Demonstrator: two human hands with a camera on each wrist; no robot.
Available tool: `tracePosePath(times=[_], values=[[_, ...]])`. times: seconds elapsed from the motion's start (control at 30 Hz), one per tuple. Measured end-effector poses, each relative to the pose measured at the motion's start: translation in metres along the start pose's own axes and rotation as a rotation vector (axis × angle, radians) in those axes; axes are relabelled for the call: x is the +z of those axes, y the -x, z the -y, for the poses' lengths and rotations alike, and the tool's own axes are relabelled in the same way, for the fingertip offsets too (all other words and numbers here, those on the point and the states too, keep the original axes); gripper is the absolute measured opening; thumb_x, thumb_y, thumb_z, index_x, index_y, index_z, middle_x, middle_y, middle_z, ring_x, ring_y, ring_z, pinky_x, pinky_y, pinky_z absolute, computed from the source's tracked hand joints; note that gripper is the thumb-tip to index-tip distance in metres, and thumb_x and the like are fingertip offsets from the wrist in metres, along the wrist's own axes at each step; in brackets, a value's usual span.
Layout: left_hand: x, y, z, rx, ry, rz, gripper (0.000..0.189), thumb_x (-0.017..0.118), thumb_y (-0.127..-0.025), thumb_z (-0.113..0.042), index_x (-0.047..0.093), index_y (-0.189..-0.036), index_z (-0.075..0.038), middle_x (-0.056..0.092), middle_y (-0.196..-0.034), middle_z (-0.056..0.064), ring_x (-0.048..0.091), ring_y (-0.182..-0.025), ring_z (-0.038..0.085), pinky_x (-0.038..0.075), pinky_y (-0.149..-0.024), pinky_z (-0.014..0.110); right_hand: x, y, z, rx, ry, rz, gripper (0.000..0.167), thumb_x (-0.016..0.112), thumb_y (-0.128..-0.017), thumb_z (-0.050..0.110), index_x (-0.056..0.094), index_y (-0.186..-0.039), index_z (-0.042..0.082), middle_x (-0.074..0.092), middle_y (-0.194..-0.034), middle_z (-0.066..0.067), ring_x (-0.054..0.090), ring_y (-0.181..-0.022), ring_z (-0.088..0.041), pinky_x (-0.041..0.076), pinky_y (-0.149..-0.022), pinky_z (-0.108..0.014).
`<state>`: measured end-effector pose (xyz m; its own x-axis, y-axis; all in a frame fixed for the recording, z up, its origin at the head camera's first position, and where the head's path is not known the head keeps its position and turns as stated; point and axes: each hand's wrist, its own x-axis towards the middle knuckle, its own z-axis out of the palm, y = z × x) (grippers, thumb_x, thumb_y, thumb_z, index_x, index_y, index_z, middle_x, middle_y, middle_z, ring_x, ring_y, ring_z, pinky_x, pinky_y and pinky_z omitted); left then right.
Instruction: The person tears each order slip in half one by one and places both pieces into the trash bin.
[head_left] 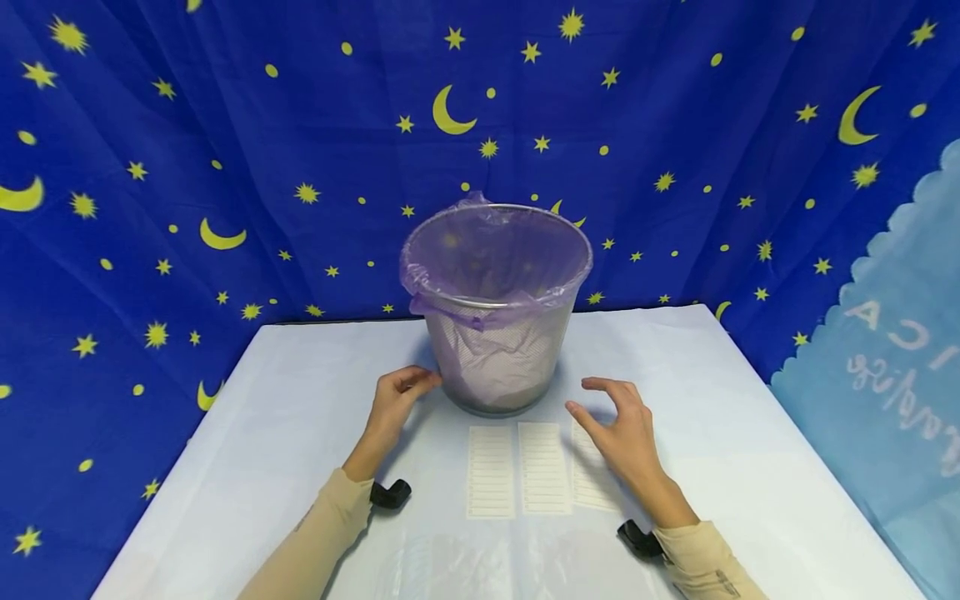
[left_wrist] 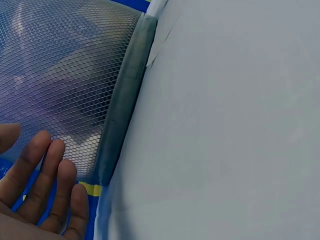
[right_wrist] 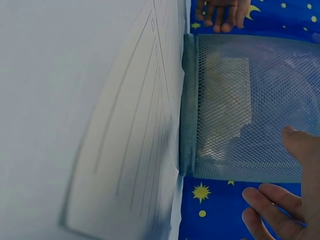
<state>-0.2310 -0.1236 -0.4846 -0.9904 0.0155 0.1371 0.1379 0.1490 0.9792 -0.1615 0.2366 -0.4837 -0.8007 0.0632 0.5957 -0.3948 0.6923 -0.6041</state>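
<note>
Silver-rimmed, round wire-mesh wastebasket (head_left: pixel 498 354), lined with a translucent purple plastic bag (head_left: pixel 495 258) folded over its rim, stands upright between the person's two hands and a little beyond them, its tall axis vertical and its sides narrowing toward the base. To its left, the left hand (head_left: pixel 393 407) reaches in with fingers gently bent, holding nothing that shows; its fingertips come right up beside the lower mesh, though whether they touch cannot be told. To its right, the right hand (head_left: pixel 628 429) has thumb and forefinger spread apart in a loose curve, holding nothing, with a visible gap to the basket. The left hand is therefore the nearer, and both hands sit low, well beneath the rim. Nearer the person than the basket, three long white printed paper sheets (head_left: pixel 491 473) lie on the white tabletop (head_left: pixel 300 400), their lengths running toward the basket, the rightmost partly beneath the right hand.
</note>
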Motion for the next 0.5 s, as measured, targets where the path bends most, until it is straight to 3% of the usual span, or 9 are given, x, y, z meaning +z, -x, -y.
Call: tracePosePath(times=[0.2, 0.5], values=[[0.002, 0.008, 0.004, -0.003, 0.010, 0.019, 0.018, 0.075, -0.096, -0.012, 0.080, -0.102, 0.005, 0.080, -0.096, 0.009, 0.070, -0.090, 0.011, 0.053, -0.086, 0.023, 0.001, 0.002, 0.003, -0.024, 0.004, 0.010, 0.041, 0.091, -0.084, 0.027, 0.076, -0.118, 0.011, 0.077, -0.114, -0.004, 0.064, -0.116, -0.026, 0.047, -0.096, -0.044], [0.009, 0.016, 0.009, -0.031, 0.040, 0.062, 0.019, 0.075, -0.097, -0.014, 0.080, -0.099, 0.004, 0.081, -0.096, 0.013, 0.075, -0.097, 0.026, 0.056, -0.092, 0.025, 0.001, 0.003, 0.004, -0.012, -0.005, 0.023, 0.042, 0.091, -0.083, 0.026, 0.076, -0.119, 0.008, 0.076, -0.116, -0.004, 0.063, -0.117, -0.025, 0.047, -0.097, -0.045]])
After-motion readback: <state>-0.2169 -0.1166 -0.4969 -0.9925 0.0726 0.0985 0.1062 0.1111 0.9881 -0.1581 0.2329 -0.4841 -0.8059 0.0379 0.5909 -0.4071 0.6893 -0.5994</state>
